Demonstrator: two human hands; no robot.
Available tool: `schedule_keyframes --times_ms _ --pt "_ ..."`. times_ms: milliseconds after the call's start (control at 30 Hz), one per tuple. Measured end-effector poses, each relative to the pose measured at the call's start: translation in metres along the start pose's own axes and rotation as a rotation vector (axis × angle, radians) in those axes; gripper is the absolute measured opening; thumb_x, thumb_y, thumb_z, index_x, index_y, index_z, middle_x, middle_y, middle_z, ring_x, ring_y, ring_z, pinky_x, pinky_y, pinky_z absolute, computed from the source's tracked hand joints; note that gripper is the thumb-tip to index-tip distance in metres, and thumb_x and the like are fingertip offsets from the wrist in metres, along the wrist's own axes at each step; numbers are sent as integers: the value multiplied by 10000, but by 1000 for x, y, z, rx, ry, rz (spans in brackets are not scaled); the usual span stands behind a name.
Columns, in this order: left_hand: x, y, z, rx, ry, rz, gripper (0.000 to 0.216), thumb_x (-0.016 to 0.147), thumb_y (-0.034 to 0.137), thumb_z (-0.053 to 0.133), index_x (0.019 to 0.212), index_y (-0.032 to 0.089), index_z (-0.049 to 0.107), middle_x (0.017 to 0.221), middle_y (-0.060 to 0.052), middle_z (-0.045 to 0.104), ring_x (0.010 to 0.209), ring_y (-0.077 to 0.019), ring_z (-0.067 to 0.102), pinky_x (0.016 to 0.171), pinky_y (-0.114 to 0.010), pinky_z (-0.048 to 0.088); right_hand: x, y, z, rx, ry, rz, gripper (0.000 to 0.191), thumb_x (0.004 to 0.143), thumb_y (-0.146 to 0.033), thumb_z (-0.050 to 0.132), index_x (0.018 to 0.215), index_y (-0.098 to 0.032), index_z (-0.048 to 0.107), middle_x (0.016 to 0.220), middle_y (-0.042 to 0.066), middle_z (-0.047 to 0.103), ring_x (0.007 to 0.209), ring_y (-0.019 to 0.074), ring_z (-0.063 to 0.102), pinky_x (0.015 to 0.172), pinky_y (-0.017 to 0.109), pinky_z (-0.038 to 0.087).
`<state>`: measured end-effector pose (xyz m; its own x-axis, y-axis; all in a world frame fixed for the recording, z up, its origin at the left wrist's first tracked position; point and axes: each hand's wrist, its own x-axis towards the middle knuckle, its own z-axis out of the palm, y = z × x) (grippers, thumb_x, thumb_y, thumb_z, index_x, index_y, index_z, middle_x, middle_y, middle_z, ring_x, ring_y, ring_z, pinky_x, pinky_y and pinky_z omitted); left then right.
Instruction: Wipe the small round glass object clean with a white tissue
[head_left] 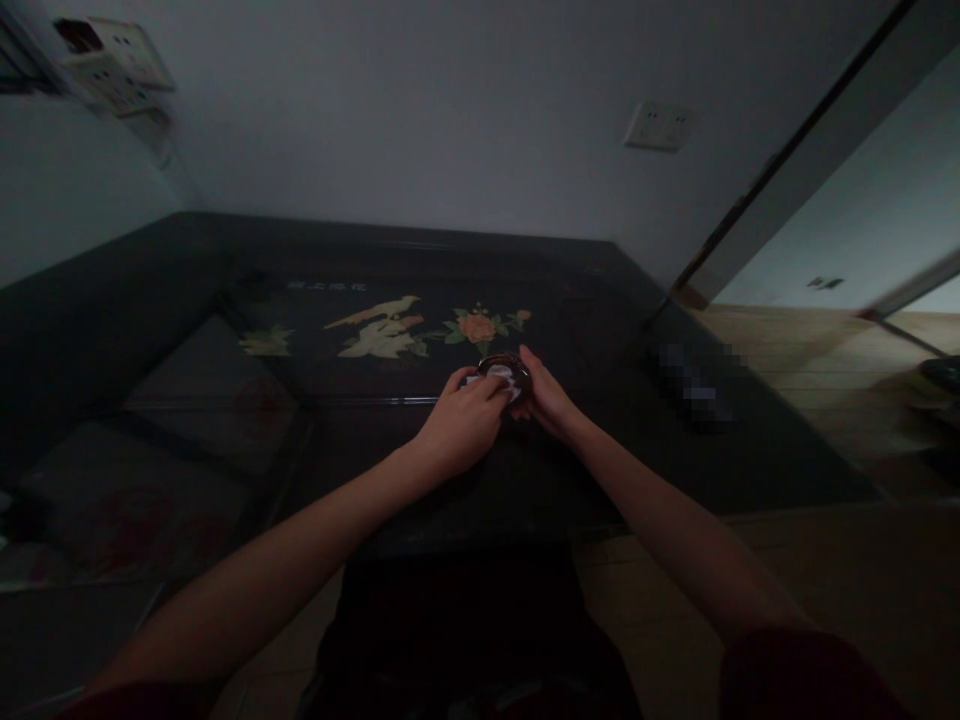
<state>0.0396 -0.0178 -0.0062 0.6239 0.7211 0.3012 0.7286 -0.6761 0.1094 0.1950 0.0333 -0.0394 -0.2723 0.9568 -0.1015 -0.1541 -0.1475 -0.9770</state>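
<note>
Over the near middle of a dark glossy tabletop (585, 455), my hands meet around a small round dark shiny dish (523, 374). My right hand (551, 398) is wrapped round the dish's right side. A piece of white tissue or cloth (498, 371) lies inside the dish. Pressed onto that white piece are the fingers of my left hand (469, 420), closed and partly inside the rim. The exact kind of dish is hard to make out in the dim light, and its underside is hidden by my hands.
The table carries a decoration of pale birds (382, 335) and an orange flower (477, 327). At its right lies a blurred dark object (694, 390). A wall with a socket (660, 127) rises behind; wooden floor (772, 350) shows at the right.
</note>
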Motion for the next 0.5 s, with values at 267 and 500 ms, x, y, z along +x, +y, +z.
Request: schedule_keyframes --times_ms 267,500 --pt "2 -12 -10 -248 140 -62 382 844 52 378 1082 194 640 1123 -43 688 1078 -183 608 1082 -428 310 0 -1 0 39 39 -1 542 863 -656 403 838 -162 626 426 -30 546 295 93 458 277 194 297" --pt "6 -27 -8 -501 331 -209 377 863 90 348 1068 185 650 1063 -51 693 1024 -177 621 927 -325 455 3 -4 -5 164 178 -33 564 868 -668 380 931 -166 628 529 15 630 352 112 500 330 215 309"
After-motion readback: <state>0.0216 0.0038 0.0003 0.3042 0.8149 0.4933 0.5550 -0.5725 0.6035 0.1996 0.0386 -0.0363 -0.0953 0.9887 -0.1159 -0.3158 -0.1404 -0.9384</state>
